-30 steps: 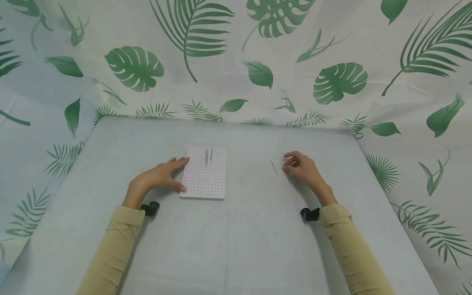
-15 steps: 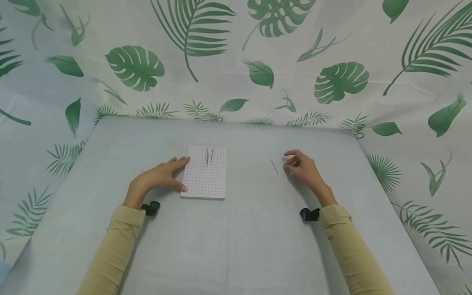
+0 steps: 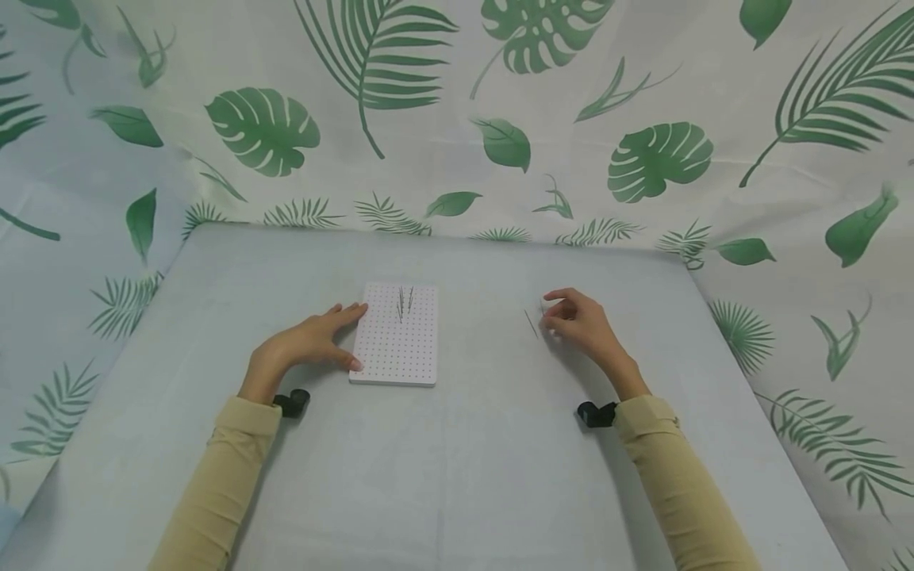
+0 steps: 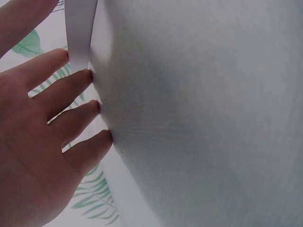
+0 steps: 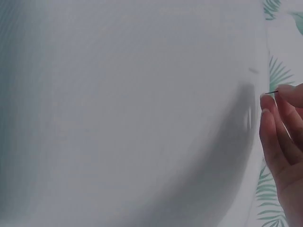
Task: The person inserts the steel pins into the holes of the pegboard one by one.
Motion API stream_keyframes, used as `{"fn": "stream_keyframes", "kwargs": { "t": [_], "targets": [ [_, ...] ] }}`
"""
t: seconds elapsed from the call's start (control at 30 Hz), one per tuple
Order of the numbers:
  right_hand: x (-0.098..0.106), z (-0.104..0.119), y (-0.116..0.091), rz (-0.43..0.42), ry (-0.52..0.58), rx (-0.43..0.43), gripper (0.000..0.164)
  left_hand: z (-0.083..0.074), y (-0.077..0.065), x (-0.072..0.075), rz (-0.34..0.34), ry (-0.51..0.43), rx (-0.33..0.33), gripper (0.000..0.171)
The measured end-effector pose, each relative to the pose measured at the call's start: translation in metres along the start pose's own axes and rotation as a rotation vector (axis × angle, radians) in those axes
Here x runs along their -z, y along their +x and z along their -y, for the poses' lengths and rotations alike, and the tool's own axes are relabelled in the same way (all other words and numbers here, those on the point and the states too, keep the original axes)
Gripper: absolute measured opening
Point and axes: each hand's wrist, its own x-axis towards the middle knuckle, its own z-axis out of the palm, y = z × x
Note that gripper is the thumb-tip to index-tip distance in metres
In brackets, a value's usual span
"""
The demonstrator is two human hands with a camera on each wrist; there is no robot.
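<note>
A white board (image 3: 395, 341) with a grid of small holes lies on the table, and several thin dark needles (image 3: 401, 304) stand in its upper part. With fingers spread, my left hand (image 3: 307, 343) rests against the board's left edge; the left wrist view shows the fingertips (image 4: 105, 137) touching the tabletop beside the board's side (image 4: 80, 33). Over to the right, my right hand (image 3: 580, 321) pinches a thin dark needle (image 5: 271, 92) between thumb and finger, just above the table. Another needle (image 3: 531, 323) lies on the table, left of that hand.
The table (image 3: 443, 476) is covered in a plain pale cloth. A leaf-patterned curtain (image 3: 428, 182) rises behind its far edge and along both sides. Small black wrist cameras (image 3: 596, 414) sit below the sleeves.
My right hand has shifted slightly left, and a needle now shows at its fingertips. The left hand, the board and the needle lying on the table stay where they were.
</note>
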Motion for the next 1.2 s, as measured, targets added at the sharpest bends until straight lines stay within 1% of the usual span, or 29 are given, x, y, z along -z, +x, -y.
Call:
{"fn": "stream_keyframes", "kwargs": {
  "t": [0.47,0.7,1.0,1.2],
  "targets": [
    [-0.013,0.024,0.005,0.028,0.080,0.043,0.035,0.000,0.001,0.000,-0.003,0.000,0.011,0.103],
    [-0.020,0.033,0.009,0.039,0.093,0.060,0.033,0.000,0.001,0.000,-0.001,0.002,0.015,0.103],
    [-0.030,0.042,0.013,0.055,0.136,0.080,0.029,0.000,0.001,-0.001,0.002,-0.012,0.022,0.104],
    [-0.036,0.049,0.016,0.060,0.138,0.103,0.030,-0.002,0.000,0.000,0.001,-0.012,0.019,0.103]
  ]
}}
